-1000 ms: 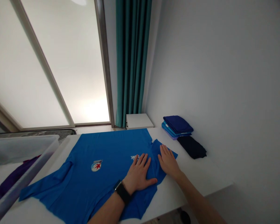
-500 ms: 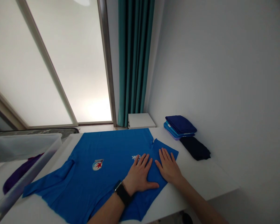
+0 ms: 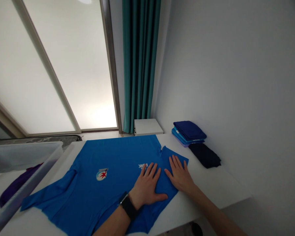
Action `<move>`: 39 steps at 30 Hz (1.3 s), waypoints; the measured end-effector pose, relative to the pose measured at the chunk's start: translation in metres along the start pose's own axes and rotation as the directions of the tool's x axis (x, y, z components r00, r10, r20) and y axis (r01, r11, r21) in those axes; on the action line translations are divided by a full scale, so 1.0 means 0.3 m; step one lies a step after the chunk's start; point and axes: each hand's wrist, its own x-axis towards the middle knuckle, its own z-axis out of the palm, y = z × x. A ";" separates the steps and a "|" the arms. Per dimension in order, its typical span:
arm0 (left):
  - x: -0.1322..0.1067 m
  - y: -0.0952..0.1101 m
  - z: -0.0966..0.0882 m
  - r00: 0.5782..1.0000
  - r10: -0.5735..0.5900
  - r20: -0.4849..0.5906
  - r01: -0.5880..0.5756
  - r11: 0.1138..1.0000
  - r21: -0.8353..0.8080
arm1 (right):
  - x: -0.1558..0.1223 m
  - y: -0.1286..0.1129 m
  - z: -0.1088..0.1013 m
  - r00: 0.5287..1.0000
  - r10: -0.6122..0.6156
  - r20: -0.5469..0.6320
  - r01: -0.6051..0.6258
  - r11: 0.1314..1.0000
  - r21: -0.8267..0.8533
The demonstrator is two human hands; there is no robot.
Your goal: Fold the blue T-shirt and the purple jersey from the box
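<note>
A blue T-shirt [image 3: 88, 183] lies spread across the white table [image 3: 216, 186], one sleeve out to the left and the other to the right. It bears a round red-and-white badge and white lettering, part of which my fingers cover. My left hand [image 3: 147, 185], with a dark watch on its wrist, rests palm down on the shirt near the lettering, fingers spread. On the right sleeve lies my right hand [image 3: 179, 173], flat, its fingers stretched out. Neither hand grips the cloth.
Folded garments are stacked [image 3: 189, 131] at the table's back right by the wall, with a black folded garment [image 3: 204, 155] in front. A translucent bin [image 3: 49, 160] with a purple garment [image 3: 19, 183] stands at the left. Behind are a white cabinet [image 3: 147, 126] and a green curtain [image 3: 140, 65].
My right hand has slid very slightly right over the sleeve. My left hand stays in nearly the same spot. The view has shifted a little.
</note>
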 end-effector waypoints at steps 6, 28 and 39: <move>0.009 0.026 -0.005 1.000 -0.006 0.024 0.006 1.000 0.017 | -0.003 -0.003 -0.009 1.000 0.002 0.005 -0.002 1.000 0.002; 0.232 -0.129 -0.034 0.992 -0.037 -0.119 0.050 0.994 0.101 | -0.008 -0.004 -0.004 1.000 0.005 0.007 -0.005 0.999 0.032; 0.231 -0.153 -0.023 0.993 -0.031 -0.114 0.037 0.998 0.049 | 0.215 0.036 -0.102 0.981 -0.066 -0.185 0.108 0.967 0.229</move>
